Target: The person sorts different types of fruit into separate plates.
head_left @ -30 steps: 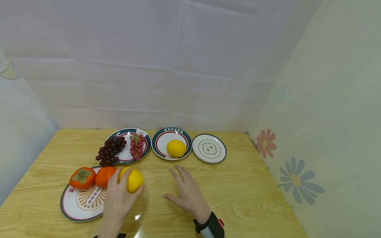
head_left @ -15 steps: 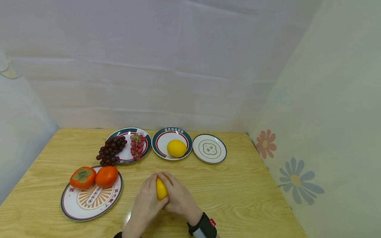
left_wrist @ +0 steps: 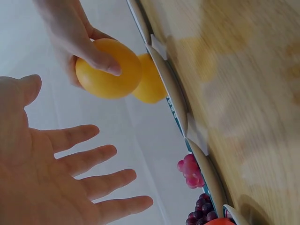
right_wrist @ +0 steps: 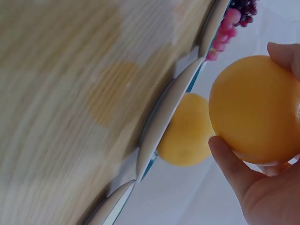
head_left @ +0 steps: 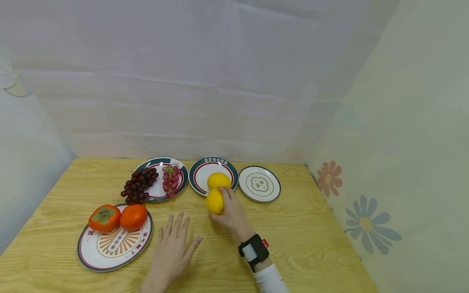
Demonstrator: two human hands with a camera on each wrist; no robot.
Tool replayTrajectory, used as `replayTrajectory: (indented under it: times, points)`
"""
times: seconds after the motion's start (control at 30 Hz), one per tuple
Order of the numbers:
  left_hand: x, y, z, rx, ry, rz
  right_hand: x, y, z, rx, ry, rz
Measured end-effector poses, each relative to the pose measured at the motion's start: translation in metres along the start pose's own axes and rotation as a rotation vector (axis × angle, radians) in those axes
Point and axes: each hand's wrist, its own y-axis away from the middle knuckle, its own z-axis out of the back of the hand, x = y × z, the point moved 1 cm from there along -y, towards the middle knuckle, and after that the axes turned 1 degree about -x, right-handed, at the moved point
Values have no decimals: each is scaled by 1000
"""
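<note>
Near frame centre, I had the right grip (head_left: 232, 211) curled round a yellow fruit (head_left: 214, 202), raised at the lower edge of a green-rimmed plate (head_left: 200, 176). I judged that an even hold, kept clear of the second yellow fruit (head_left: 219, 180) on that plate, would best prevent rolling. The left grip (head_left: 170, 249), lower centre-left, was spread wide, holding nothing. Farther left, a grape plate (head_left: 156, 189) bore pink grapes (head_left: 171, 181) and dark grapes (head_left: 137, 186) overhanging its rim; lower left, a patterned plate (head_left: 106, 260) carried two persimmons (head_left: 104, 218).
</note>
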Motion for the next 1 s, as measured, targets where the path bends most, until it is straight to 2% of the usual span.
replayTrajectory:
  times: [0.23,0.57,0.8,1.0]
  points:
    - [3,1,-3,15,17,3,-20,-24,-9,-67,93,-39]
    - [6,1,-2,-8,26,0,-31,-48,-27,-53,93,-71]
    - [9,-1,-2,-6,38,-2,-39,-58,-37,-50,69,-76]
    - [13,-1,-2,-31,44,-12,-42,-55,-34,-12,44,-117]
